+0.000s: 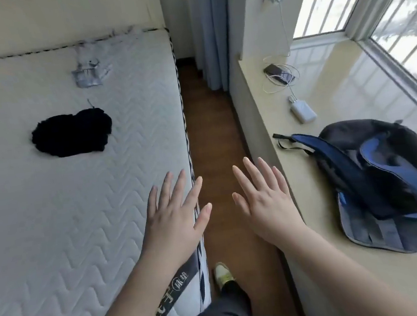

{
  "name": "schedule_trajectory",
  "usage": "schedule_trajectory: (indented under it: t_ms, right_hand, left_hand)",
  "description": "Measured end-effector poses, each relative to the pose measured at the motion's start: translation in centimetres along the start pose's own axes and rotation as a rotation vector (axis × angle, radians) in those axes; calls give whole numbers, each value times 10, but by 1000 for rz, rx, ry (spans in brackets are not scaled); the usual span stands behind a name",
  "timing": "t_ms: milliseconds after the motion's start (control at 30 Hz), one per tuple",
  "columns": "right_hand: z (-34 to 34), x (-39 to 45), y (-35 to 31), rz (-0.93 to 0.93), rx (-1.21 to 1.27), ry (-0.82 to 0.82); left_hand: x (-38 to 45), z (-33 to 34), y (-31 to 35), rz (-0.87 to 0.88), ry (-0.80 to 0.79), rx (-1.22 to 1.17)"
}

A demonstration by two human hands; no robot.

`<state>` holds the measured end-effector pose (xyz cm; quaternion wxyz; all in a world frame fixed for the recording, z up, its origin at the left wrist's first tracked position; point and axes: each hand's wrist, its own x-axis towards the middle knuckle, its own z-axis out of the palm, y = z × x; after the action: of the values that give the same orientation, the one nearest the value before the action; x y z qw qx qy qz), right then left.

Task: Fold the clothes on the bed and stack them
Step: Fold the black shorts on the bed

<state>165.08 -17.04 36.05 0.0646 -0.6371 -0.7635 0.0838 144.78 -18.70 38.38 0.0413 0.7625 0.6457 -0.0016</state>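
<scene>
Pre-grasp, nothing folded yet: left hand (173,214) and right hand (265,198) hover spread flat and empty (near the mattress (53,229) edge), black garment (72,134) bunched well ahead-left of both palms, so next likely reach and flatten.

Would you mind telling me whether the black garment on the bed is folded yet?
Not folded: the black garment lies in a crumpled heap on the mattress, with neither hand touching it.

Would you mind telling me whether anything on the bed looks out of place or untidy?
Yes: a black garment lies crumpled in a heap mid-mattress, and a grey garment sits rumpled beyond it. Neither is folded or stacked.
</scene>
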Motion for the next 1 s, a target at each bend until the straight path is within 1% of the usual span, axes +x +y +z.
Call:
schedule_trajectory:
  t_ms: [167,300,400,667,867,933,1000]
  right_hand:
    - [0,91,-22,-163,0,49]
    - [-7,142,-31,-228,25,45]
    - [-13,178,-34,-251,45,49]
    - [-13,306,-21,-423,52,74]
    - [-22,403,-4,-551,62,22]
    - [-24,432,-6,-593,51,-11]
    - [-21,457,-14,-664,37,-54]
  left_hand:
    - [49,-3,-49,-162,20,-28]
    - [79,-9,-80,-222,21,-20]
    - [110,-22,-94,-259,62,-16]
    - [215,-31,-103,-386,115,-4]
    - [280,-32,-99,-539,117,-20]
    - [294,-33,-102,-610,128,-5]
    - [302,-30,-109,-685,105,-6]
